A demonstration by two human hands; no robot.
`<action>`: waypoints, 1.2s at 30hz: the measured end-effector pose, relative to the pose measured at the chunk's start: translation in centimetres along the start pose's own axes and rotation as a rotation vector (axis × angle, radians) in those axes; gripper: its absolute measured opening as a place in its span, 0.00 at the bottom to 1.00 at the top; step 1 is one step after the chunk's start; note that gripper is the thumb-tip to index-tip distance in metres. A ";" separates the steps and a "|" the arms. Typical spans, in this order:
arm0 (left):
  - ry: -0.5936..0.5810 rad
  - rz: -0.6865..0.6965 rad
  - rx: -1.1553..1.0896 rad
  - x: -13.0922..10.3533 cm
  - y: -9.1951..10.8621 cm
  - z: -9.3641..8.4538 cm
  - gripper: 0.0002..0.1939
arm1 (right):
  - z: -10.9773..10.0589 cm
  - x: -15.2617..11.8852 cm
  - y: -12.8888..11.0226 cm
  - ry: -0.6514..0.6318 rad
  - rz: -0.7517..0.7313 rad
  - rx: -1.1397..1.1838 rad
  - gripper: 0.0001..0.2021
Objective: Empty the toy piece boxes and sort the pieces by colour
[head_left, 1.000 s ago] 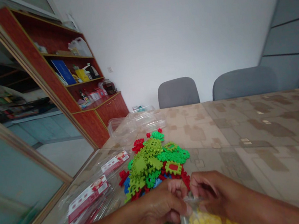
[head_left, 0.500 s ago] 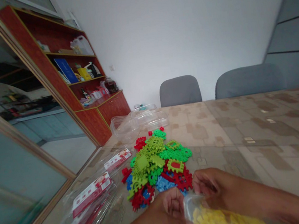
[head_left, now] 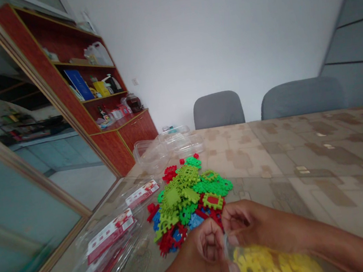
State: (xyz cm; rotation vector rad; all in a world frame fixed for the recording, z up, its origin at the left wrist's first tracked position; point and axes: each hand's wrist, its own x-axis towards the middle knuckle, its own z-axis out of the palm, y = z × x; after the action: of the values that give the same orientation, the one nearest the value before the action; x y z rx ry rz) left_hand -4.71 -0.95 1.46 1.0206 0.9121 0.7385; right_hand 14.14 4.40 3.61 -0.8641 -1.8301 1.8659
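Observation:
At the bottom of the head view is a clear plastic container (head_left: 269, 267) filled with yellow pieces. My left hand (head_left: 207, 255) is closed on its left edge, the thumb pressed near the rim. My right hand (head_left: 250, 225) pinches the same container at its upper left corner, and the fingertips of both hands nearly meet. Just beyond them lies a pile of toothed plastic pieces (head_left: 172, 197) in lime, green, red and blue. The lower right part of the pile is hidden behind my hands.
Clear plastic packaging with red and white labels (head_left: 110, 234) lies left of the pile. Several transparent containers (head_left: 152, 153) stand behind it. Two grey chairs (head_left: 218, 109) are across the patterned table (head_left: 324, 153); a red shelf unit (head_left: 134, 131) is at the back left.
My right hand has moved left and slightly up along the container, closer to my left hand. My left hand has shifted slightly upward. The pile and packaging look the same.

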 end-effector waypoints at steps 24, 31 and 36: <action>0.098 -0.098 -0.029 0.3 0.8 1.3 0.22 | 0.1 -0.5 -3.1 -0.020 0.031 0.017 0.14; 0.170 -0.222 -0.016 0.6 1.8 1.8 0.19 | -0.7 0.8 -1.9 0.025 0.033 -0.139 0.07; 0.116 -0.217 -0.065 1.0 1.7 2.0 0.20 | -0.7 1.5 -1.5 -0.139 0.096 -0.043 0.05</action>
State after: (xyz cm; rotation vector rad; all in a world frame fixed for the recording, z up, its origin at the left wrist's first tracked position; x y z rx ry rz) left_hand -2.69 -0.28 3.28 0.8131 1.0734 0.6453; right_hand 13.33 6.03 4.91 -0.8706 -1.9496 1.9971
